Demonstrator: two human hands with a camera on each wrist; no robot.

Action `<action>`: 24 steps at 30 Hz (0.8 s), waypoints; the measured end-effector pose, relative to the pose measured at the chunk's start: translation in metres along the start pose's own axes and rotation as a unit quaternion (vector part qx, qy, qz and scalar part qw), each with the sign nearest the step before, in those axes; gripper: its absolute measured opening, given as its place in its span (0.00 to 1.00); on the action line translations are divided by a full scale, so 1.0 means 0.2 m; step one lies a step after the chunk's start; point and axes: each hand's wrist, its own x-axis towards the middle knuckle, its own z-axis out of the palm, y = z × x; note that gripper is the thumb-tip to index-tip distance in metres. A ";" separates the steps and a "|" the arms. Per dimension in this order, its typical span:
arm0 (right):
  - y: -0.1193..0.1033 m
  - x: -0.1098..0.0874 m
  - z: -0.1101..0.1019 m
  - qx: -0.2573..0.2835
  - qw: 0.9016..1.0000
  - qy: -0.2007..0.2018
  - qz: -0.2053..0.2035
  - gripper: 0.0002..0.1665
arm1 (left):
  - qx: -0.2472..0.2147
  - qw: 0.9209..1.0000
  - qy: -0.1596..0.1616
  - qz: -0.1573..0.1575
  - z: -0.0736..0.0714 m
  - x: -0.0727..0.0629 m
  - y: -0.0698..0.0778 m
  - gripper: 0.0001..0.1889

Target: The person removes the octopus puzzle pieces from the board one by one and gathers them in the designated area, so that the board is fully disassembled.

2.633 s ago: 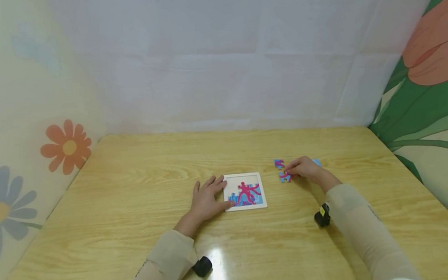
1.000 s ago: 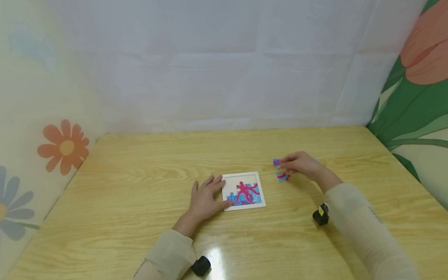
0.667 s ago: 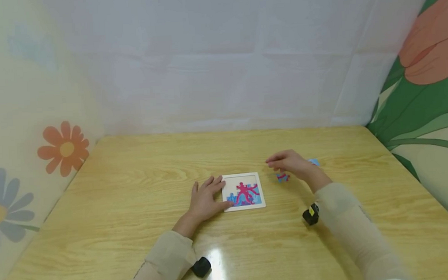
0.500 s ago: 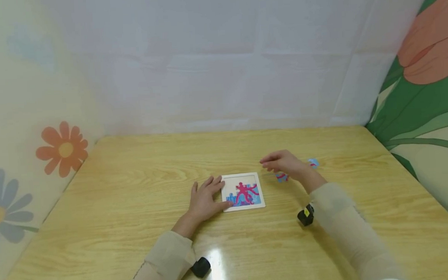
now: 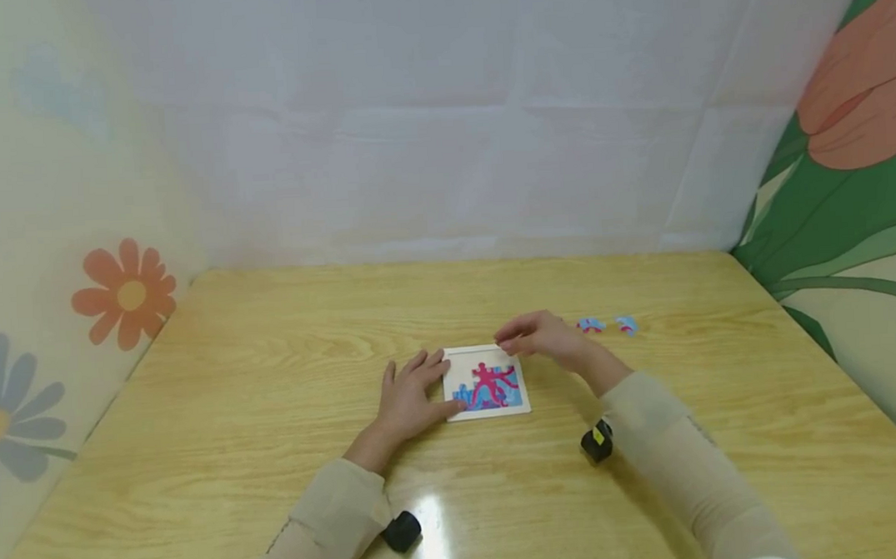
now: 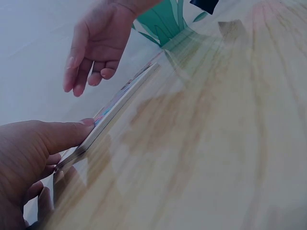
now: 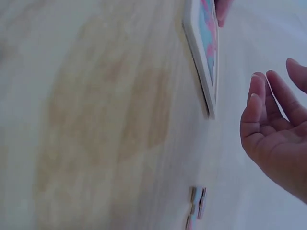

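Observation:
A small square puzzle frame [image 5: 526, 397] with a white rim lies on the table. Inside, part of a pink octopus on blue is laid, and its upper left shows a bare base. My left hand [image 5: 412, 404] holds the frame's left side, with the thumb [image 6: 72, 135] over the rim and the other fingers along the edge. Above the upper right corner hovers my right hand [image 5: 544, 340]. Its thumb stands apart from the fingers in the right wrist view, and I see no piece between them. Two loose puzzle pieces lie to the right, one [image 5: 590, 325] nearer, another [image 5: 626, 325] farther.
The wooden table [image 5: 308, 336] runs back to a white cloth [image 5: 442, 146]. Painted flowers cover the side walls. A small black camera [image 5: 597, 442] hangs at the right wrist, another [image 5: 402, 532] at the left. My right hand may hide further pieces.
My right hand has moved from the loose pieces leftward to the frame's upper right corner. The nearer loose piece has come into sight behind it. My left hand has stayed at the frame.

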 end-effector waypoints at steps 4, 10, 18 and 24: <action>0.01 0.01 0.04 -0.011 1.000 -0.022 -0.001 0.18 | 0.000 1.000 -0.002 0.000 0.00 0.00 0.00 0.35; 0.03 0.02 0.07 -0.038 0.999 -0.024 -0.002 0.15 | 0.004 1.000 -0.001 0.003 0.01 0.00 -0.01 0.35; 0.04 0.02 0.10 -0.066 0.998 -0.025 0.000 0.15 | 0.004 1.000 -0.001 0.003 0.01 0.00 -0.01 0.35; 0.06 0.03 0.11 -0.074 0.997 -0.016 0.001 0.14 | 0.006 1.000 0.000 0.003 0.01 0.01 -0.01 0.35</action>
